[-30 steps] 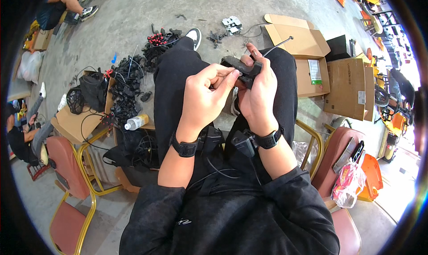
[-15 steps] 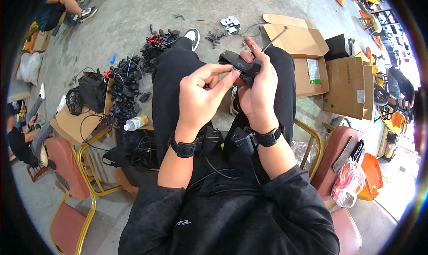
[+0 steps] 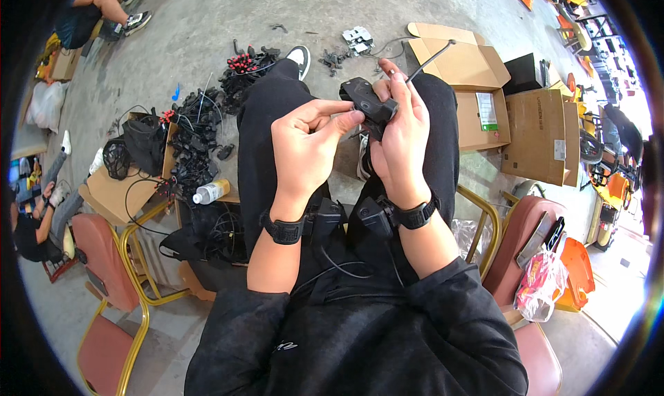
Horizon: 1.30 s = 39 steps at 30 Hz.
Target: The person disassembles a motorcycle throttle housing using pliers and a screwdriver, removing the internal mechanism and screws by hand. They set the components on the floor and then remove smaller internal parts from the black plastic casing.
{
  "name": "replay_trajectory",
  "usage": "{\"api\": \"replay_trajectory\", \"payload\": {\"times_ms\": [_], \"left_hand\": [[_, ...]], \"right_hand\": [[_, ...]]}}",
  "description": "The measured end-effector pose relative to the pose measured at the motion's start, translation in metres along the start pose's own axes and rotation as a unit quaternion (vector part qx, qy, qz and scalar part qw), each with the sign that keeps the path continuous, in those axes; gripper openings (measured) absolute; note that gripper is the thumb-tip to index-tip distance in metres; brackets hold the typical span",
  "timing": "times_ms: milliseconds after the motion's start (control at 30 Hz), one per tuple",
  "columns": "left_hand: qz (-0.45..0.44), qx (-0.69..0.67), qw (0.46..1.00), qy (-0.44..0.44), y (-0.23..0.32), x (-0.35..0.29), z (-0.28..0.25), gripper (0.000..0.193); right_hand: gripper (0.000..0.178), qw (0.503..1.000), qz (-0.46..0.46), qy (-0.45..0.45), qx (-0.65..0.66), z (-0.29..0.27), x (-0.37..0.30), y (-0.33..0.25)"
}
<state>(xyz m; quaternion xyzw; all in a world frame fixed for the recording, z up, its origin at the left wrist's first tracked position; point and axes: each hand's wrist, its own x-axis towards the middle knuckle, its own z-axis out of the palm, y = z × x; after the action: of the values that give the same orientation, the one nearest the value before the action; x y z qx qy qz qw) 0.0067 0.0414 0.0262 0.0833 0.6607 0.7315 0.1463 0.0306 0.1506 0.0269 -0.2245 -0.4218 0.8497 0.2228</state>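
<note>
Above my lap, my right hand [image 3: 401, 133] is closed round a black plastic housing [image 3: 373, 102] with a rounded, hollow left end and round marks on its face. A thin dark cable [image 3: 430, 58] sticks out past the fingers of this hand, up and to the right, with a small black tip. My left hand [image 3: 301, 143] is closed in a pinch, thumb and forefinger at the housing's near left edge. Whether a small piece sits between those fingertips is hidden. Each wrist wears a black strap [image 3: 283, 231] with a small black box beside it.
To the left lie a heap of black cables and small parts [image 3: 197, 130], a bottle [image 3: 211, 191] and a black bag [image 3: 142, 143]. Ahead is a grey metal part [image 3: 357, 40]. Cardboard boxes [image 3: 532, 130] and a reddish chair [image 3: 522, 233] stand right. Other people sit far left.
The housing has turned slightly in my right hand, showing more of its face, and the cable tip has swung up and right. My left hand has shifted a little left.
</note>
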Motion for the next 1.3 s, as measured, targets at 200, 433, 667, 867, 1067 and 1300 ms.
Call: {"api": "replay_trajectory", "payload": {"times_ms": [200,433,667,867,1067,1300], "left_hand": [[0.012,0.007,1.000,0.026,0.000,-0.001,0.003,0.012],[-0.015,-0.057,0.998,0.032,-0.001,0.002,-0.001,0.010],[0.116,0.105,0.987,0.042,-0.004,-0.005,0.007,0.012],[0.129,0.102,0.986,0.021,0.004,-0.007,0.001,0.011],[0.013,-0.004,1.000,-0.014,0.008,0.007,-0.023,0.023],[-0.188,-0.043,0.967,-0.166,0.013,0.002,-0.017,0.035]], "right_hand": [[0.028,0.999,0.033,0.023,0.036,0.001,0.001,0.004],[0.030,0.999,0.038,0.012,0.029,0.001,-0.001,0.005],[0.031,0.996,0.056,0.030,0.063,-0.001,0.002,0.003],[0.033,0.984,0.141,-0.046,0.095,-0.010,0.007,-0.005],[0.036,0.925,0.284,-0.212,0.140,-0.021,0.015,-0.017],[0.036,0.932,0.264,-0.248,-0.028,-0.016,0.021,-0.036]]}}
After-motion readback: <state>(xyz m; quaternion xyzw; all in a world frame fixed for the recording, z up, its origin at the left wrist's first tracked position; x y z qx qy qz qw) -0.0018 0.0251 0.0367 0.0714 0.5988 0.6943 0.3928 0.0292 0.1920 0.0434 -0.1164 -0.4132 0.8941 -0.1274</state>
